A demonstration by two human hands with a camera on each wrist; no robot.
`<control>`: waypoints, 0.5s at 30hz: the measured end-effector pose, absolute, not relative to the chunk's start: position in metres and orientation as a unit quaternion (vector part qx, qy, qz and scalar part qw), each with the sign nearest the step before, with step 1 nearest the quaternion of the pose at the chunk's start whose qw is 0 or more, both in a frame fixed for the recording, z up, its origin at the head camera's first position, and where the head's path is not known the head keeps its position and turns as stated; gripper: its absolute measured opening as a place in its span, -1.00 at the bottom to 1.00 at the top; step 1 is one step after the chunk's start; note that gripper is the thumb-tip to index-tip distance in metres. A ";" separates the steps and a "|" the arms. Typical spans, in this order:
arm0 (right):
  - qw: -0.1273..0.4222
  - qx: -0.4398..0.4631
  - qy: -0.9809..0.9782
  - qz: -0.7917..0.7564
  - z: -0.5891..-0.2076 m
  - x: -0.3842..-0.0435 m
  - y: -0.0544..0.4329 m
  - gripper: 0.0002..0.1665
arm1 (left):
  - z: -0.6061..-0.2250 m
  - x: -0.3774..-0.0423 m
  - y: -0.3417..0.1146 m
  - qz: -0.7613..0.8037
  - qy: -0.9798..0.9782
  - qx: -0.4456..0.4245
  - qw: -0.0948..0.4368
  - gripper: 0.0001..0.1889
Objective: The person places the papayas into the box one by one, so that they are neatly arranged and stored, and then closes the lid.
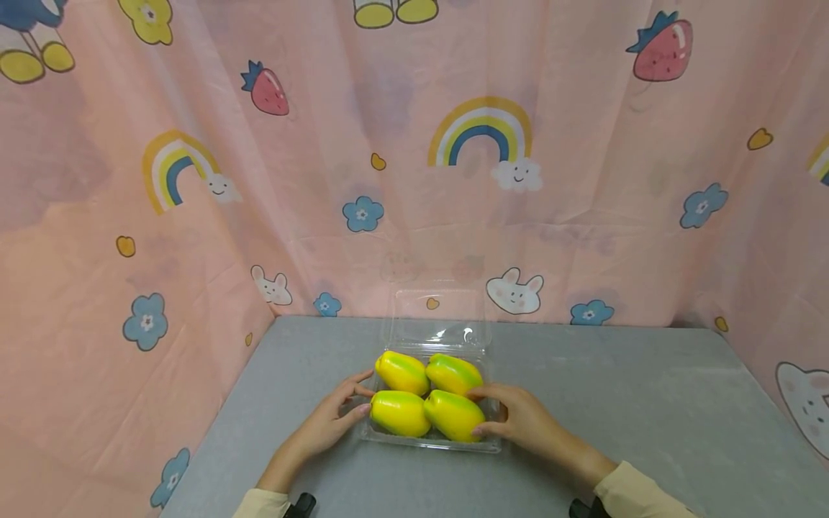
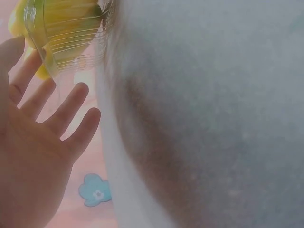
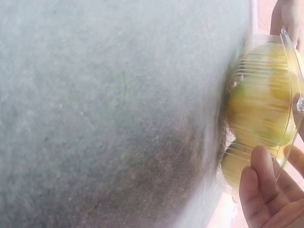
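Observation:
Several glossy yellow-green fruits, their exact kind unclear, lie in two rows in a clear plastic clamshell box. My right hand holds the right end of the front right fruit between thumb and index finger. In the right wrist view, other fingers of that hand are outside the box wall. My left hand is at the box's left side, fingers spread, thumb tip by the front left fruit. The left wrist view shows its open palm beside the box.
The box's clear lid stands raised at the back, towards the curtain. A grey tabletop lies under everything. A pink printed curtain hangs behind and along both sides.

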State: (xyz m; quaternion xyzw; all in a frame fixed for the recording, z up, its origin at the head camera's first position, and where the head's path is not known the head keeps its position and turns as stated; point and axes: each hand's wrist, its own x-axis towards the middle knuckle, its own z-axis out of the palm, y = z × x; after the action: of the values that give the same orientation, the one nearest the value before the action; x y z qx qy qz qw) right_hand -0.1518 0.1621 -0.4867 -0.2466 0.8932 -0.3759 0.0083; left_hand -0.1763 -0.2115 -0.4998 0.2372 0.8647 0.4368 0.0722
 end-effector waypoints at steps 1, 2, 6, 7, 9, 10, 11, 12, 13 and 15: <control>0.008 -0.247 0.893 -0.376 -0.487 -0.152 0.162 -0.29 | -0.500 -0.177 -0.212 0.436 0.865 0.238 0.072 -0.81; 0.008 -0.247 0.893 -0.377 -0.487 -0.152 0.162 -0.29 | -0.500 -0.177 -0.212 0.435 0.865 0.239 0.071 -0.81; 0.009 -0.245 0.891 -0.383 -0.486 -0.153 0.163 -0.29 | -0.500 -0.178 -0.213 0.432 0.865 0.245 0.068 -0.81; 0.008 -0.244 0.891 -0.383 -0.486 -0.154 0.163 -0.30 | -0.500 -0.179 -0.214 0.430 0.866 0.246 0.067 -0.81; 0.002 -0.242 0.891 -0.383 -0.485 -0.154 0.164 -0.31 | -0.500 -0.180 -0.214 0.429 0.866 0.249 0.064 -0.81; -0.001 -0.240 0.892 -0.383 -0.485 -0.155 0.164 -0.32 | -0.500 -0.180 -0.214 0.429 0.866 0.250 0.063 -0.82; -0.006 -0.238 0.893 -0.381 -0.484 -0.155 0.164 -0.32 | -0.499 -0.181 -0.215 0.430 0.866 0.249 0.063 -0.82; -0.012 -0.237 0.894 -0.380 -0.484 -0.155 0.164 -0.33 | -0.499 -0.181 -0.215 0.431 0.865 0.249 0.063 -0.82; -0.017 -0.236 0.895 -0.378 -0.484 -0.156 0.164 -0.34 | -0.498 -0.181 -0.215 0.432 0.865 0.249 0.062 -0.82; -0.024 -0.234 0.896 -0.377 -0.483 -0.157 0.165 -0.35 | -0.497 -0.182 -0.215 0.434 0.864 0.248 0.062 -0.83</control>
State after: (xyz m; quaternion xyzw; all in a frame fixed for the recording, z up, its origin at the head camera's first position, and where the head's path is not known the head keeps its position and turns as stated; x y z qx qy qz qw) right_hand -0.1571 0.1653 -0.4828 -0.2337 0.8958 -0.3772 -0.0241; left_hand -0.1818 -0.2147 -0.4971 0.2481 0.8636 0.4344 0.0624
